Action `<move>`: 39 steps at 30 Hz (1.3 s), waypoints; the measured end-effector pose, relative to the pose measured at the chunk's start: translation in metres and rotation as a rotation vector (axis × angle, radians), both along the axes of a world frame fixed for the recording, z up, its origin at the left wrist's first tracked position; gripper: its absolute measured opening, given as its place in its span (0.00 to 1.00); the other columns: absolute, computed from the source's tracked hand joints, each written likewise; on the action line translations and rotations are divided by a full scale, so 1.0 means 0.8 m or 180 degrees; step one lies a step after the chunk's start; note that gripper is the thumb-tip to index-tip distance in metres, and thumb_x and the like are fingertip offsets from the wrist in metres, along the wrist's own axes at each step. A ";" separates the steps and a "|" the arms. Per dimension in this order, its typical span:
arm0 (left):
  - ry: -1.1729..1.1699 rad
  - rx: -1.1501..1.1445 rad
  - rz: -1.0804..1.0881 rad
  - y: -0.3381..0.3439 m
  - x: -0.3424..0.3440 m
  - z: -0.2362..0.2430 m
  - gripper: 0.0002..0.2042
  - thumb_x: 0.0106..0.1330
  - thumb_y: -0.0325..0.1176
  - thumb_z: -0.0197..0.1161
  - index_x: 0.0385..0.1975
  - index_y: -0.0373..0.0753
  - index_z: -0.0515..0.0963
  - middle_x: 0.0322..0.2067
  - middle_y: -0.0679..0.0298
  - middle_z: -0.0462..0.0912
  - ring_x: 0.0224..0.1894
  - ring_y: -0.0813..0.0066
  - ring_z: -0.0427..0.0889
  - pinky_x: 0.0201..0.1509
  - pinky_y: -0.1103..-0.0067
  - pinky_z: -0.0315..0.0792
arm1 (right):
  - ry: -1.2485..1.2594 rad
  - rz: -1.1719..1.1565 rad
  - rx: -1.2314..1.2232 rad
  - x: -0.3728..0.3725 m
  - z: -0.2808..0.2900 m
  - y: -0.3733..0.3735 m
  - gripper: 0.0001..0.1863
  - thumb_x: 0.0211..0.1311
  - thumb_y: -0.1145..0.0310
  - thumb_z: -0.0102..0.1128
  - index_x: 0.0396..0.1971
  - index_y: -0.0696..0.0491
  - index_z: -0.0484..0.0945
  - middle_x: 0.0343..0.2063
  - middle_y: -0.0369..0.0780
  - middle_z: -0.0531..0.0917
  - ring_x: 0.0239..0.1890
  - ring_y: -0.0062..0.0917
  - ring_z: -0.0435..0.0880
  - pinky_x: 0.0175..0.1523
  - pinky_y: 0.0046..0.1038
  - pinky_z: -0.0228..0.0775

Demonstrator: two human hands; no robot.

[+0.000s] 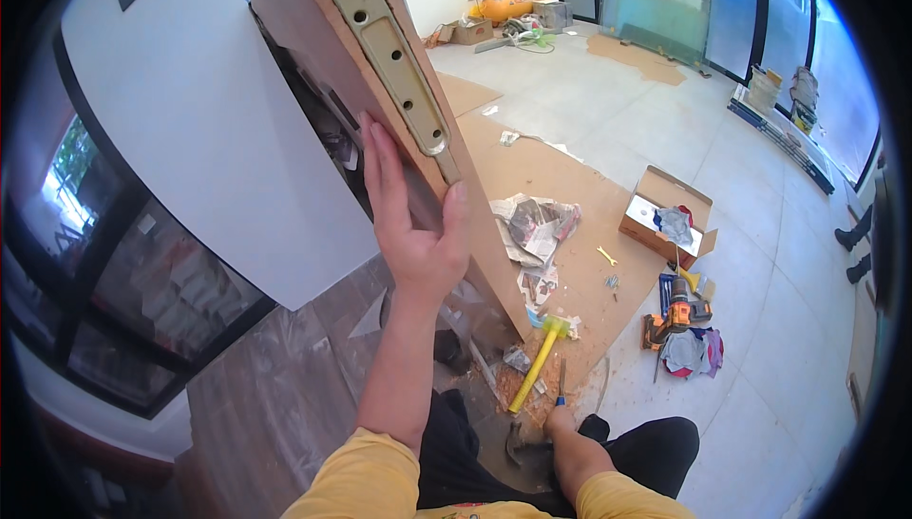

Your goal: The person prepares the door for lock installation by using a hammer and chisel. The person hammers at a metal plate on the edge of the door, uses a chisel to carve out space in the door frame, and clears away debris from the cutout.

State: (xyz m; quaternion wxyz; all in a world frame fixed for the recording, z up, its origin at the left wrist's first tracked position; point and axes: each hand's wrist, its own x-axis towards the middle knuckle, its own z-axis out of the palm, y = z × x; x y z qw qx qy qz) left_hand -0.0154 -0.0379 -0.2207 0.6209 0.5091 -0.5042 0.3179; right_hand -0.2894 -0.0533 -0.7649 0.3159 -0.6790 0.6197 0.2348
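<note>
A tall wooden door panel (484,272) stands tilted in front of me, a long metal plate with several holes (399,54) set in its edge. My left hand (418,234) grips that edge just below the plate, thumb on one side and fingers on the other. Low down near my knees, my right hand (562,420) is closed around the blue handle of a chisel (561,386), blade pointing away from me. A yellow mallet (538,363) lies beside it among wood shavings (546,403). Next to my right wrist is a dark curved metal object (521,448).
Cardboard sheeting (579,225) covers the floor, with crumpled newspaper (537,229) and a yellow wrench (607,256) on it. To the right are an open box (668,215), a cordless drill (676,315) and rags (692,353). An orange compressor (513,6) stands far back.
</note>
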 end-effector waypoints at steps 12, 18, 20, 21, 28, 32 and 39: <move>0.0283 0.0067 -0.0098 0.002 0.004 -0.008 0.36 0.62 0.27 0.60 0.70 0.29 0.52 0.71 0.46 0.53 0.70 0.57 0.59 0.71 0.68 0.56 | -0.0401 0.1217 -0.0234 0.000 -0.026 -0.008 0.15 0.67 0.65 0.50 0.42 0.56 0.83 0.43 0.47 0.85 0.47 0.40 0.85 0.51 0.39 0.78; 0.0016 -0.0331 -0.0096 -0.019 -0.002 -0.013 0.27 0.62 0.23 0.61 0.63 0.27 0.66 0.54 0.56 0.76 0.56 0.68 0.73 0.62 0.76 0.66 | -0.0122 -0.0196 -0.0215 0.004 0.015 -0.004 0.18 0.68 0.66 0.46 0.51 0.59 0.74 0.51 0.50 0.77 0.55 0.45 0.78 0.57 0.46 0.71; 0.0279 -0.0359 -0.0309 -0.013 0.006 -0.016 0.24 0.61 0.23 0.61 0.60 0.27 0.69 0.52 0.57 0.77 0.53 0.68 0.75 0.60 0.76 0.68 | -0.0113 -0.0225 -0.0239 -0.001 0.004 0.004 0.18 0.68 0.66 0.45 0.51 0.60 0.74 0.50 0.51 0.77 0.54 0.45 0.79 0.57 0.46 0.72; 0.0396 -0.0409 -0.0404 -0.013 0.007 -0.014 0.23 0.61 0.23 0.61 0.58 0.27 0.71 0.50 0.58 0.78 0.51 0.69 0.76 0.59 0.76 0.68 | -0.0124 -0.0227 -0.0288 0.001 0.003 0.001 0.18 0.68 0.66 0.45 0.51 0.60 0.73 0.50 0.51 0.77 0.53 0.46 0.79 0.56 0.46 0.72; 0.0530 -0.0492 -0.0364 -0.006 0.017 -0.013 0.15 0.62 0.22 0.59 0.49 0.27 0.76 0.45 0.58 0.80 0.47 0.68 0.78 0.56 0.74 0.73 | -0.0018 -0.0264 -0.0123 0.011 -0.017 0.001 0.19 0.70 0.65 0.44 0.55 0.57 0.72 0.53 0.49 0.75 0.56 0.46 0.76 0.55 0.50 0.71; 0.0674 -0.0536 -0.0400 -0.007 0.020 -0.014 0.12 0.62 0.20 0.59 0.46 0.28 0.77 0.44 0.58 0.81 0.46 0.68 0.79 0.55 0.75 0.74 | -0.0034 -0.0211 -0.0183 0.009 -0.019 0.003 0.18 0.69 0.65 0.45 0.54 0.58 0.73 0.52 0.49 0.76 0.55 0.46 0.77 0.54 0.50 0.72; 0.0535 -0.0565 -0.0557 -0.006 0.044 -0.017 0.11 0.62 0.21 0.61 0.44 0.29 0.79 0.44 0.58 0.82 0.44 0.66 0.81 0.51 0.75 0.77 | -0.0188 -0.0187 0.0409 0.009 0.018 -0.025 0.21 0.67 0.66 0.49 0.54 0.61 0.74 0.56 0.51 0.75 0.56 0.44 0.79 0.55 0.47 0.74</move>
